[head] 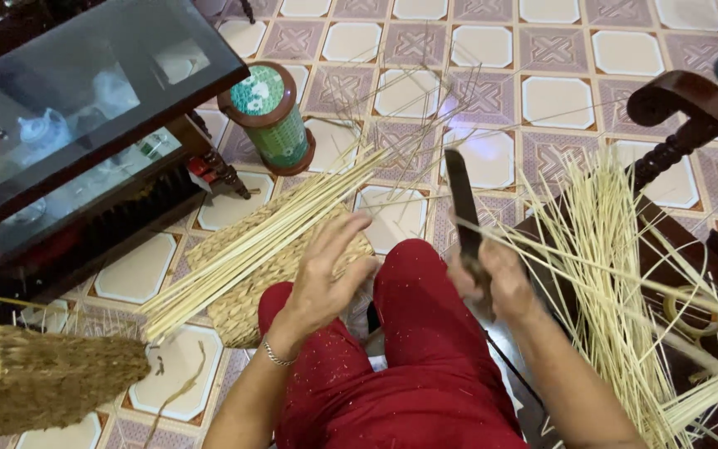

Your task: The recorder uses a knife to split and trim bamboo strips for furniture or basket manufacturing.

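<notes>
My right hand (496,278) grips a dark knife (462,199) by its handle, blade pointing up and away, above my knee in red trousers (425,366). A thin pale strip (592,262) runs from that hand out to the right. My left hand (330,270) hovers with fingers spread, holding nothing, just over the near end of a bundle of long pale bamboo sticks (268,233) that lies slanted across a woven mat (251,291) on the floor.
A heap of thin split strips (617,274) lies on a dark wooden seat at right, with a carved chair arm (691,108) behind. A glass-topped table (85,108) stands at left, a green round tin (269,116) on the tiles, and a woven basket (35,378) at lower left.
</notes>
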